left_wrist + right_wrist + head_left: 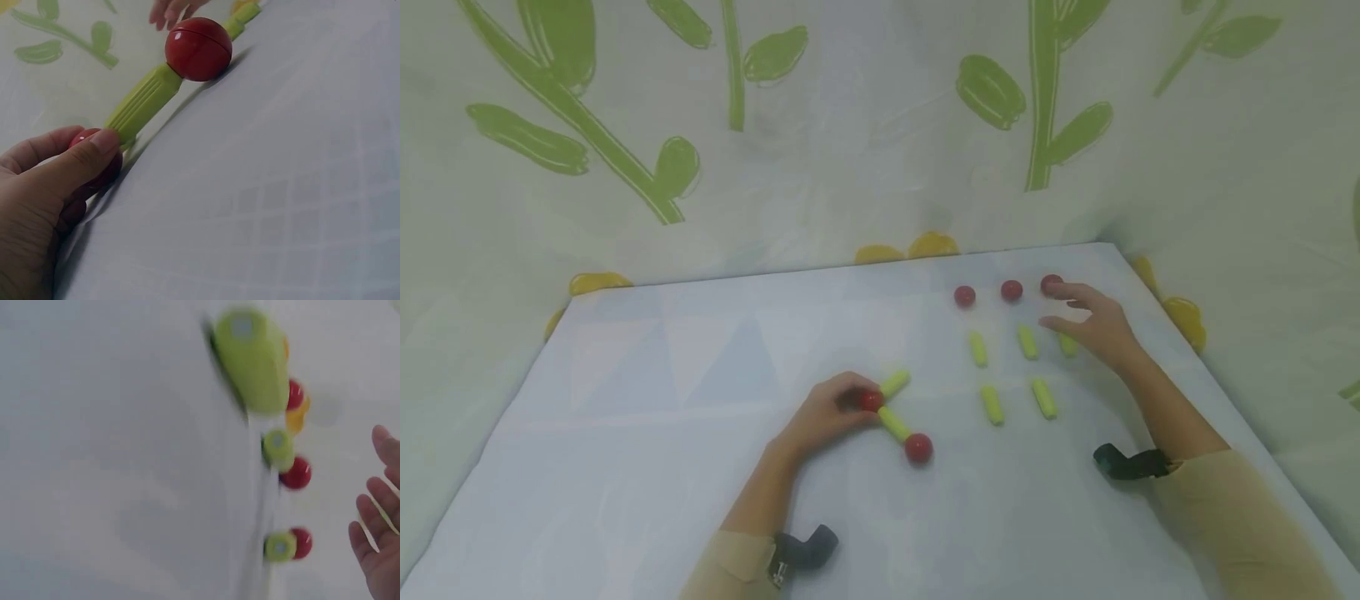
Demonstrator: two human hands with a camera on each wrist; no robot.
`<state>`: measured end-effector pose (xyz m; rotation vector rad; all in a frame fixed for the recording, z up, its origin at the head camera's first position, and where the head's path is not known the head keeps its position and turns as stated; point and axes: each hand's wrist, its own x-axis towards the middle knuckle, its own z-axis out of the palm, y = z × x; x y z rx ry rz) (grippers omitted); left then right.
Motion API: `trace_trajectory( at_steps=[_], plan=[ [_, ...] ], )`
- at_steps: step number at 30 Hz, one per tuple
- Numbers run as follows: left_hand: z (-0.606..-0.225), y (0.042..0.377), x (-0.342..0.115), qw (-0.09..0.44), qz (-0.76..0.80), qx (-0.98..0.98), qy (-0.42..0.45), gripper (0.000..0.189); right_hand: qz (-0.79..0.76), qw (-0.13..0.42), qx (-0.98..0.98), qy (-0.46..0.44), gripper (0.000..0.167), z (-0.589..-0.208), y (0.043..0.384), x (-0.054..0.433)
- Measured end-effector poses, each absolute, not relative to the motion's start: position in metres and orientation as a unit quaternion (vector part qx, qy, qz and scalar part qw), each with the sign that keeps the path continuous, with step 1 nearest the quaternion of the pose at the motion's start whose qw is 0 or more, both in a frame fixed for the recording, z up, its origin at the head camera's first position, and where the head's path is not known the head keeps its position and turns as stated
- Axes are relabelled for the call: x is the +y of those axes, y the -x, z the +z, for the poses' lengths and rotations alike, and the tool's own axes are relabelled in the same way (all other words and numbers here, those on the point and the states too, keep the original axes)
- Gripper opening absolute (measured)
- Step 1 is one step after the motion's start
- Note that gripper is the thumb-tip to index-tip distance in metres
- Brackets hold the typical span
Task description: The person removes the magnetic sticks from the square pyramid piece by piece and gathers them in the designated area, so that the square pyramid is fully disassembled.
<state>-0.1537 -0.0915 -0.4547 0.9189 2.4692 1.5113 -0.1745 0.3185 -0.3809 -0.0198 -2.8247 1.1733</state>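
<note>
My left hand (pixel 827 414) pinches a red ball (pixel 871 401) between thumb and fingers on the white table. One green rod (pixel 893 424) runs from that ball to a second red ball (pixel 918 449) nearer me. Another green rod (pixel 895 383) meets the held ball on its far side. In the left wrist view the thumb also lies against the end of a ridged green rod (pixel 145 103). My right hand (pixel 1101 327), fingers spread, hovers by the far-right red ball (pixel 1051 284) and partly covers a green rod (pixel 1067 345). Contact with that ball cannot be made out.
Two more red balls (pixel 1011 290) line up left of the right hand. Several loose green rods (pixel 992 405) lie in two rows in front of them; one blurred rod (pixel 253 362) shows a grey end disc. A leaf-patterned curtain (pixel 880 150) hangs behind the table (pixel 625 483).
</note>
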Motion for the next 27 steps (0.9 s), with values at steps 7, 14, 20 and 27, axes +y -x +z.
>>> trace_trajectory(
  at_steps=[7,14,20,27],
  plan=[
    [-0.454,0.159,-0.089,0.046,0.479,0.818,-0.315,0.039,0.412,0.057,-0.903,-0.112,0.046,-0.385,0.134,0.273],
    [-0.452,0.158,-0.091,0.056,0.473,0.826,-0.301,0.039,0.478,0.018,-0.845,-0.238,0.041,-0.392,0.113,0.227],
    [-0.451,0.156,-0.092,0.052,0.482,0.820,-0.303,0.039,0.487,-0.068,-0.790,-0.367,0.039,-0.404,0.107,0.193],
    [-0.452,0.154,-0.091,0.061,0.497,0.814,-0.293,0.039,0.450,-0.074,-0.767,-0.451,0.040,-0.419,0.107,0.171]
  ],
)
